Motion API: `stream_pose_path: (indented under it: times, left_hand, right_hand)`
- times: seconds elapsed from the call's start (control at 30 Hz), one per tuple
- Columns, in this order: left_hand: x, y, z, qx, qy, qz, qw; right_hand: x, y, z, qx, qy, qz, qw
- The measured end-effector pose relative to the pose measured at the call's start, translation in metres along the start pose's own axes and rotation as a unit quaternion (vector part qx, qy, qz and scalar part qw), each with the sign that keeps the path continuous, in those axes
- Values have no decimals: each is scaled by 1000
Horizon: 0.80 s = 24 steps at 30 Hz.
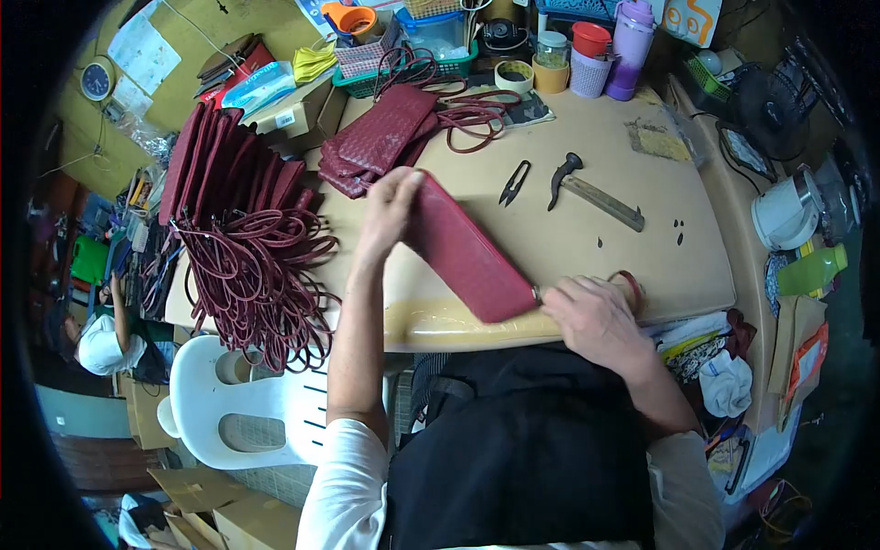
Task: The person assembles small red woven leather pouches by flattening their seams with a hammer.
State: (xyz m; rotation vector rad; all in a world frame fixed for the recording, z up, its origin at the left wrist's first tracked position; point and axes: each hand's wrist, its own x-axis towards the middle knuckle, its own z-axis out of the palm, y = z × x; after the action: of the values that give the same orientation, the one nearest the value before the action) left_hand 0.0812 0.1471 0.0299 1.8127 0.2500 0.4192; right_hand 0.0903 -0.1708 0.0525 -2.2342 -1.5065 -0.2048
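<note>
A dark red wallet-like pouch (467, 252) is held tilted above the table's front edge. My left hand (394, 206) is closed round its upper left end. At its lower right corner, by a small metal fitting (537, 294), my right hand (591, 312) is closed on a thin strap; a dark red loop (632, 286) of it shows beyond the fingers. Behind my left hand lie several woven-pattern dark red pouches (380, 137) with cords (472, 124). Black thread snips (515, 183) and a wooden-handled hammer (596, 192) rest to the right.
Stacked dark red pouches (229, 165) with bunched straps (261, 266) overhang the table's left side, above a white plastic chair (202, 403). Baskets, a tape roll (513, 76) and a purple tumbler (631, 46) line the back. Folded cloths (697, 344) sit right. A person (105, 339) is far left.
</note>
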Motion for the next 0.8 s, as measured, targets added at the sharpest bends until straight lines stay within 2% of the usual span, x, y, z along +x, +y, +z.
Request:
stream_pose_path:
  times: [0.07,0.1,0.13,0.2,0.23,0.27,0.3,0.33,0.37,0.4,0.47,0.5,0.53,0.57,0.6,0.67,0.73,0.8]
  left_hand:
    - [-2,-15,-12,-28,36,7,999]
    - [-5,-14,-10,-12,71,25,997]
    - [-10,-12,-9,-13,68,27,997]
    - [-24,-4,-14,-19,108,177,978]
    - [-36,-3,-20,-23,75,170,982]
    - [-52,-1,-25,-49,-4,148,988]
    - [-68,-7,-34,-45,-91,112,989]
    - [-82,-3,-38,43,-164,87,982]
    - [-89,-5,-42,187,-224,99,951]
    - [-98,-1,-39,228,-226,87,943]
    - [-105,-8,-23,235,-153,65,958]
    - [-105,-5,-7,240,-118,79,960]
    - [-103,0,11,245,-81,95,961]
    - [-99,1,29,265,-76,170,946]
    - [-96,2,46,294,-77,217,928]
    - [-96,-10,72,428,-125,179,877]
    - [-98,-23,80,493,-114,157,848]
    - [-98,-21,75,511,-104,131,843]
  right_hand:
    - [-6,4,-10,-7,4,42,999]
    - [-5,7,-18,-67,11,42,997]
    - [-4,11,-23,-69,12,45,997]
    - [-4,19,-29,-151,157,31,975]
    - [-9,20,-31,-163,160,44,973]
    - [-16,20,-34,-164,160,45,972]
    - [-25,21,-37,-118,49,51,990]
    - [-33,24,-39,-71,-62,55,994]
    - [-41,27,-36,7,-103,78,992]
    - [-40,29,-31,8,-104,79,991]
    - [-31,30,-18,70,-22,178,981]
    - [-23,29,-7,72,-24,179,981]
    - [-10,28,9,77,25,175,981]
    - [4,26,25,83,76,169,979]
    - [18,24,40,60,55,156,984]
    - [34,21,69,38,37,139,989]
    - [35,18,95,-68,-49,152,985]
    - [29,24,99,-48,-62,152,985]
